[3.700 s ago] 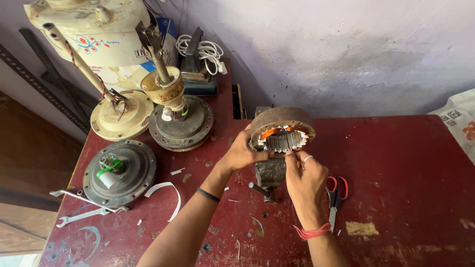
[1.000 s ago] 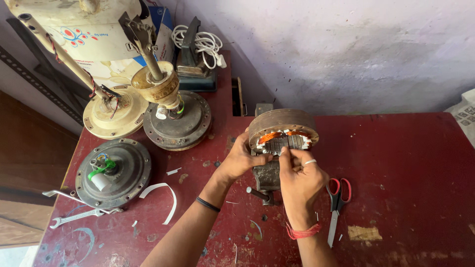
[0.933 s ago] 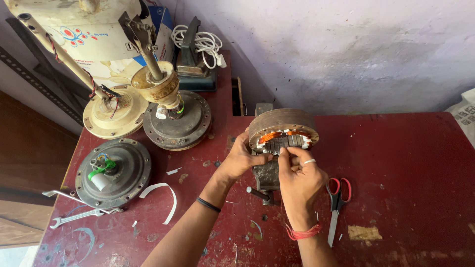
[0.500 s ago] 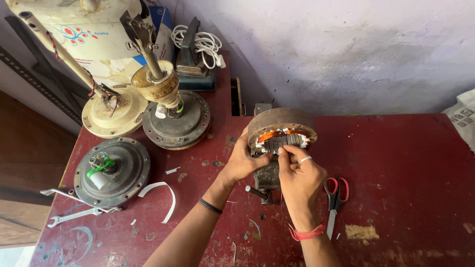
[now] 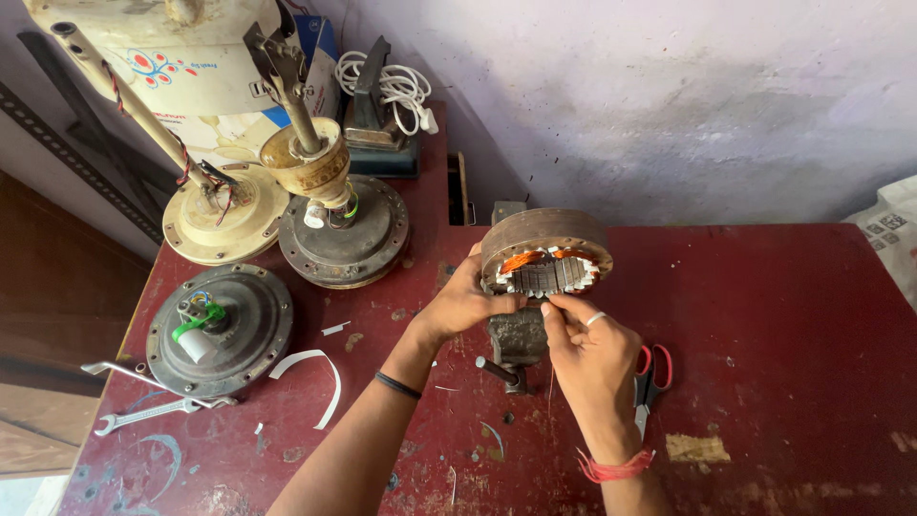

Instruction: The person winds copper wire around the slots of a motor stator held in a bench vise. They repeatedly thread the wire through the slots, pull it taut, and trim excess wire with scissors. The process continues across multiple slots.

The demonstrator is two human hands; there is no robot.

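Observation:
A round rusty-brown fan motor stator (image 5: 544, 244) with orange copper windings and pale slot liners stands on edge in a small grey bench vise (image 5: 516, 339) on the dark red table (image 5: 783, 315). My left hand (image 5: 460, 304) grips the stator's lower left rim. My right hand (image 5: 592, 358), with a ring on one finger, has its fingertips pinched at the lower slots of the stator. What the fingertips pinch is too small to make out.
Red-handled scissors (image 5: 651, 375) lie just right of my right hand. At the left are a dark motor housing (image 5: 215, 328), a spanner (image 5: 153, 413), a white strip (image 5: 320, 377), two more fan motors (image 5: 339, 229) with rods, and a white coiled cable (image 5: 392, 86) at the back.
My right hand has risen from below the stator to pinch at its lower slots. The left hand keeps its hold on the rim.

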